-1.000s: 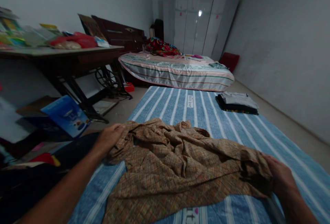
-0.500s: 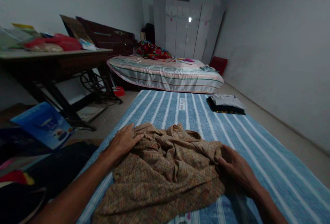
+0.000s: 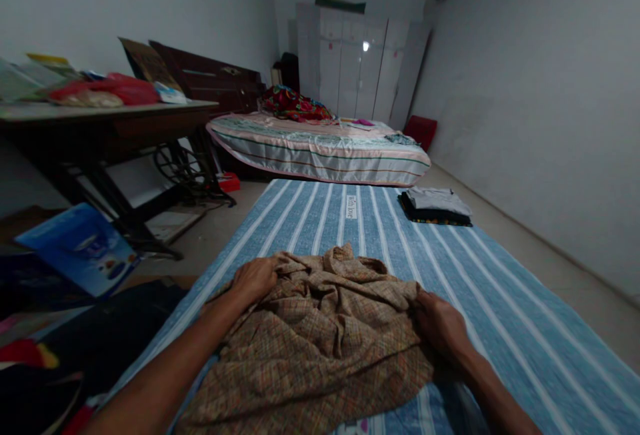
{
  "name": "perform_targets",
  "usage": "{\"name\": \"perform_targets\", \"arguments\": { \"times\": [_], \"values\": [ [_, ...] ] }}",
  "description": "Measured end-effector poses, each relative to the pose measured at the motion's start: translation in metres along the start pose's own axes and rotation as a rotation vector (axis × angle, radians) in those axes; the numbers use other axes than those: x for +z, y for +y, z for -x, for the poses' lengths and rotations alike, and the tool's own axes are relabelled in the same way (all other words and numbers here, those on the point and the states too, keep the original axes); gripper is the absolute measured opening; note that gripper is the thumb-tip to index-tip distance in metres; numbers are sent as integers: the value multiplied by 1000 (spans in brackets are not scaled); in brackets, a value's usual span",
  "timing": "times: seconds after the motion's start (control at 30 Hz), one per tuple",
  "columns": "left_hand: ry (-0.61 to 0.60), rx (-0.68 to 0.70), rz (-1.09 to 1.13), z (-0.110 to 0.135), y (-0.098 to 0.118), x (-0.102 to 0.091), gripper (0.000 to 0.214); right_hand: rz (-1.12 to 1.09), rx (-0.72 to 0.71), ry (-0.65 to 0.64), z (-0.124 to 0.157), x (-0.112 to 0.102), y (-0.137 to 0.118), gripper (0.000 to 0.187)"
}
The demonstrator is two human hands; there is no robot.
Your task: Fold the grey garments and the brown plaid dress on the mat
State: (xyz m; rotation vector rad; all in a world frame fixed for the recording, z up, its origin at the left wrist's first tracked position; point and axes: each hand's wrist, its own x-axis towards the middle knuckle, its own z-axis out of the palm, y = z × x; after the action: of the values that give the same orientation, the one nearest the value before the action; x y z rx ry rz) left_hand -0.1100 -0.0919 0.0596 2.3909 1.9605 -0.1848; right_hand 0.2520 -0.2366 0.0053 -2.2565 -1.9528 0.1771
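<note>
A crumpled brown checked shirt lies in front of me on a bed with a blue and white striped sheet. My left hand is closed on the shirt's upper left part, fingers curled into the cloth. On the opposite side, my right hand grips the shirt's right edge between thumb and fingers. Folds bunch up in the middle between both hands, while the lower part spreads toward me. Some of the fingertips are hidden by the hands and the fabric.
Folded clothes are stacked on the sheet at the far right. Beyond stands another bed with a red floral blanket. On the left are a treadle sewing table and a blue box. A wall runs along the right.
My left hand has gone from lying spread on the shirt to closing on it. My right fingers have tightened on the right edge. The shirt's upper left edge is drawn straighter.
</note>
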Motion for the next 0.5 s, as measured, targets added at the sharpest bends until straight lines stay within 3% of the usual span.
{"name": "perform_targets", "arguments": {
  "times": [0.13,0.27,0.37,0.5],
  "values": [
    [64,63,60,6,-15,-18,26,13,50,71,4,-7,14,26],
    [194,76,160,21,-28,-58,26,26,67,228,5,-25,32,29],
    [278,3,240,41,-29,-94,31,-9,15,379,2,-47,41,32],
    [454,-77,512,78,-38,-132,38,-66,-12,533,3,-90,42,35]
  ]
}}
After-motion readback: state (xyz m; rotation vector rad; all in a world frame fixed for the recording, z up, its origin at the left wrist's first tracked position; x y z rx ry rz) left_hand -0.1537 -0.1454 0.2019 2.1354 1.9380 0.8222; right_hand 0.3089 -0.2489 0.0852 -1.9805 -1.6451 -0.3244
